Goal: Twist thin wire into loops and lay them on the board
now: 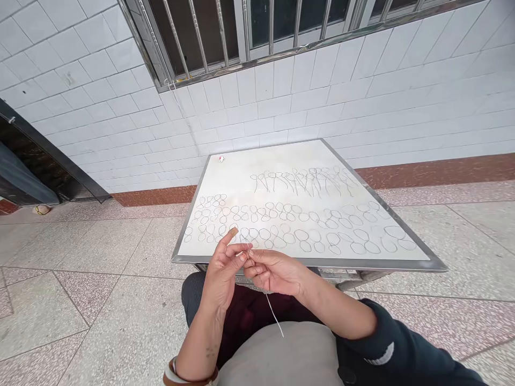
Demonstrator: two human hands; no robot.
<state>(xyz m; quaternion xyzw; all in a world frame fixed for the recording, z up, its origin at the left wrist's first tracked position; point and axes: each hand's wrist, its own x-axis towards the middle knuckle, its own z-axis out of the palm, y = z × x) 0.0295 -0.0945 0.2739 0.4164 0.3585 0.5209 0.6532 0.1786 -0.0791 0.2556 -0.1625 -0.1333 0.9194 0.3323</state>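
Both hands meet just over the front edge of a white-topped table [237, 177]. My left hand [227, 262] pinches a thin wire between thumb and finger, with another finger raised. My right hand [271, 271] is closed on the same wire, its fingertips touching the left ones. A pale end of the wire [274, 315] hangs below my right hand, over the lap. Rows of thin wire loops [303, 236] lie across the front and middle of the table. Farther back is a cluster of loops with long tails [309, 179].
A small white and pink object [221, 159] sits at the table's back left corner. Behind the table stands a tiled wall [257, 110] with a barred window [201, 37]. At the far left, something dark blue [24, 174] shows in an opening.
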